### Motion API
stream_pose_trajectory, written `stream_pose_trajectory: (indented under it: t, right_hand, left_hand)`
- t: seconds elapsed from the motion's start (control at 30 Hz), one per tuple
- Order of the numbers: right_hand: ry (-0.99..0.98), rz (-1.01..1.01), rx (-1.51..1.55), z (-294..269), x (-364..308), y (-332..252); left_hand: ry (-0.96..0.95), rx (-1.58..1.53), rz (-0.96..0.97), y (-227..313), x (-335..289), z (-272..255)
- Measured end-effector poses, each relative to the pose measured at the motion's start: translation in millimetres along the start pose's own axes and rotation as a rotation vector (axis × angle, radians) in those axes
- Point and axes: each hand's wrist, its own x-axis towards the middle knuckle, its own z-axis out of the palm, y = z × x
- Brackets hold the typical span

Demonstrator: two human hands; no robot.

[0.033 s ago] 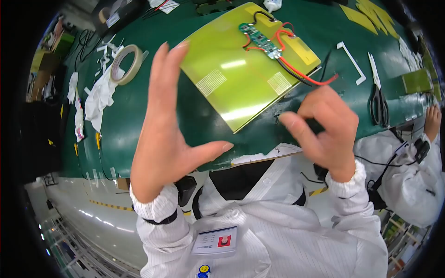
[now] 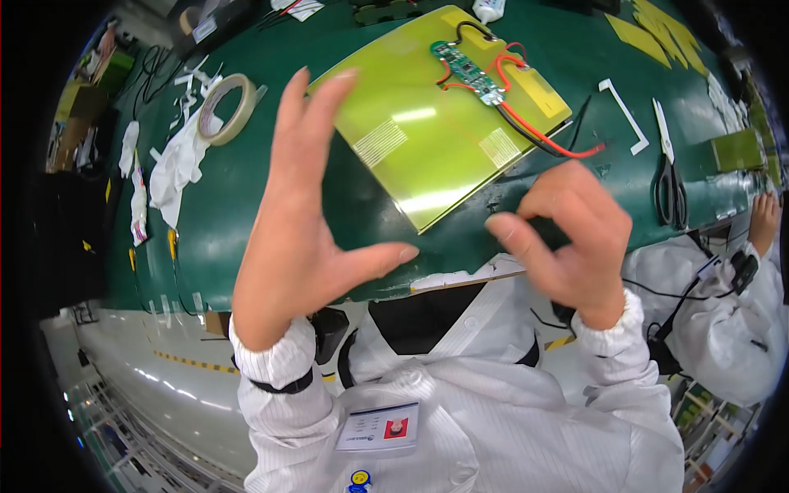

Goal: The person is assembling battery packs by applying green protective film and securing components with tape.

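Here's the yellow-green pack [image 2: 436, 160], flat on the green surface [image 2: 226, 255] and set askew, one corner aimed toward me — it looks near square, so I can't pick out a long axis. On its far right part sits the circuit board [image 2: 467, 72], slanting down to the right; the red lead [image 2: 579, 154] and black lead [image 2: 526, 135] run off it past the edge. The pack lies forward of both my thumbs, between my two hands. My left hand [image 2: 288, 218] is the nearer: fingertips right by the left corner, overlapping it in view, though whether they touch I can't tell. Those fingers are wide, thumb spread off to the right, holding nothing. My right hand [image 2: 575, 238] hangs just off the near right edge, fingers curled to a narrower gap, nothing seen in it — the red lead's tip just beyond the knuckles. Farther out, tape roll [image 2: 246, 107] left, scissors [image 2: 670, 156] right
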Motion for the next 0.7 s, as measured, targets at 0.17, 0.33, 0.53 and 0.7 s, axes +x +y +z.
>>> stream_pose_trajectory:
  t: [0.17,0.33,0.53,0.7]
  right_hand:
    - [0.071,-0.204,0.060,20.6,5.0,-16.8]
    - [0.103,-0.085,-0.129,23.6,2.2,-28.1]
    - [0.105,-0.099,-0.461,30.8,21.3,-32.6]
    - [0.042,-0.027,-0.425,23.2,28.0,-20.0]
  left_hand:
    - [-0.012,-0.011,0.013,-3.9,2.2,10.7]
    - [0.063,-0.047,0.087,5.3,9.8,13.9]
    - [0.111,-0.021,0.124,-13.0,8.9,26.0]
    - [0.155,0.004,0.098,-12.1,7.1,30.4]
